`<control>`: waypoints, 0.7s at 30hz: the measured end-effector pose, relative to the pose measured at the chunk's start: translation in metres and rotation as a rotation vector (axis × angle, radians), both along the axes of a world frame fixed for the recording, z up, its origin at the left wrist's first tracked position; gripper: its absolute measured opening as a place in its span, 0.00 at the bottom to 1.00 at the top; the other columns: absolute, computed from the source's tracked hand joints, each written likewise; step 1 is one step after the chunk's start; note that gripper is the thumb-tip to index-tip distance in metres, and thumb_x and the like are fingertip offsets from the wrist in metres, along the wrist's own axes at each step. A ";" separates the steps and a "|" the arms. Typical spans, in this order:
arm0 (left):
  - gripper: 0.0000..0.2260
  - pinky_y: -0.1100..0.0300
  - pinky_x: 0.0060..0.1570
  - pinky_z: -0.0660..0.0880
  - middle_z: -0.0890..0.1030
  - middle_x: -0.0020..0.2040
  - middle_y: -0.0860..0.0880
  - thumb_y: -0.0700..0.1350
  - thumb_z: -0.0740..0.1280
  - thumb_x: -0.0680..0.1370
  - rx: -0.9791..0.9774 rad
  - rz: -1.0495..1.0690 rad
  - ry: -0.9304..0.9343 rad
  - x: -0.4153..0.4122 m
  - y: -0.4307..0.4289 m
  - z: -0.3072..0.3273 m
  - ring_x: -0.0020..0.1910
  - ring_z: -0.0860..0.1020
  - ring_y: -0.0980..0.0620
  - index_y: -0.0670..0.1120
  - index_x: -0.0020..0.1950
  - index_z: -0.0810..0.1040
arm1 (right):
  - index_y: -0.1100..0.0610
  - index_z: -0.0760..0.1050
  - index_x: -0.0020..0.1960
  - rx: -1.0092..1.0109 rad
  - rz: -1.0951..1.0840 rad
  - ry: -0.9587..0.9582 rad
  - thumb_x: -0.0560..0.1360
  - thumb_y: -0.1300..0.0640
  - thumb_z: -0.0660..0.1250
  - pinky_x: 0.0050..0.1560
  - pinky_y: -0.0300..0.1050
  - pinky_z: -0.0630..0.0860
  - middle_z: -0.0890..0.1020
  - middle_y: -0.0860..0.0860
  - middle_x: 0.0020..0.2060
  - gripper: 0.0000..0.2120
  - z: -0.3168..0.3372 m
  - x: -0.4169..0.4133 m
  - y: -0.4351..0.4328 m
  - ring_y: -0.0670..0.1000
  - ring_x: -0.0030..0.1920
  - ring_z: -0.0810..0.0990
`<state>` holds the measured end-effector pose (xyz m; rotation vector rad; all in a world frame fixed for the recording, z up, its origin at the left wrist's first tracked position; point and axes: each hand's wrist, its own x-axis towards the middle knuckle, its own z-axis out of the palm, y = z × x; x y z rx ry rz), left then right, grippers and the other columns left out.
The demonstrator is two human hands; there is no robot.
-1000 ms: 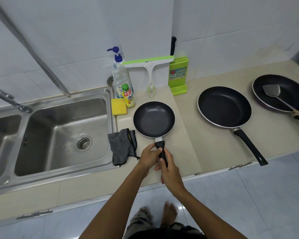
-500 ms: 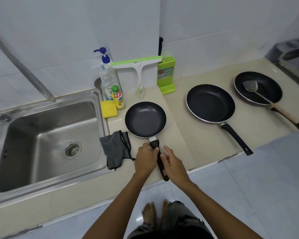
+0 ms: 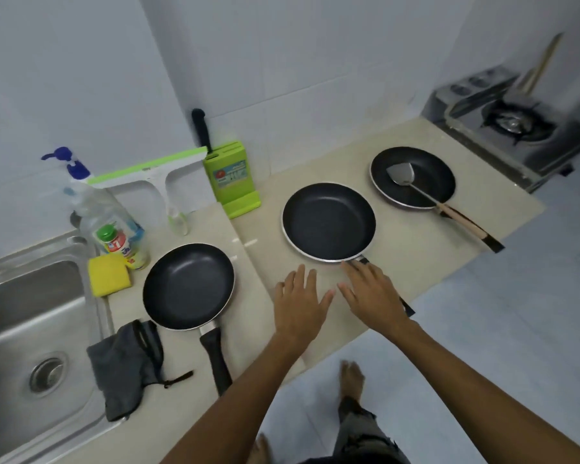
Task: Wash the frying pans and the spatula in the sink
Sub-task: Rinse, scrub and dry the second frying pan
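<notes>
Head view: left hand [image 3: 300, 296] and right hand [image 3: 374, 296], fingers spread, gripping nothing; right lies over the handle [image 3: 408, 309] of the middle black round frying pan [image 3: 329, 221] on the beige tabletop [image 3: 399, 252]. Wrap that handle fully before lifting. Farther: steel spatula [image 3: 444, 209] in the far black pan [image 3: 429, 169].

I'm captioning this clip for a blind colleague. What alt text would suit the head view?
A person's open left hand and right hand stretch over a counter toward the middle frying pan, the right above its handle. A spatula lies in the right frying pan; a sink sits far left.
</notes>
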<state>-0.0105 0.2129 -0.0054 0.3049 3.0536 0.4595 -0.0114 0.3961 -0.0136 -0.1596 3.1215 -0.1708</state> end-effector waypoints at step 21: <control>0.09 0.57 0.29 0.76 0.83 0.42 0.40 0.42 0.66 0.81 1.177 0.940 -0.853 -0.102 0.188 -0.075 0.33 0.80 0.44 0.38 0.55 0.82 | 0.42 0.62 0.78 -0.963 -0.433 -0.696 0.84 0.42 0.56 0.54 0.54 0.84 0.82 0.51 0.62 0.23 -0.079 -0.074 0.111 0.51 0.52 0.84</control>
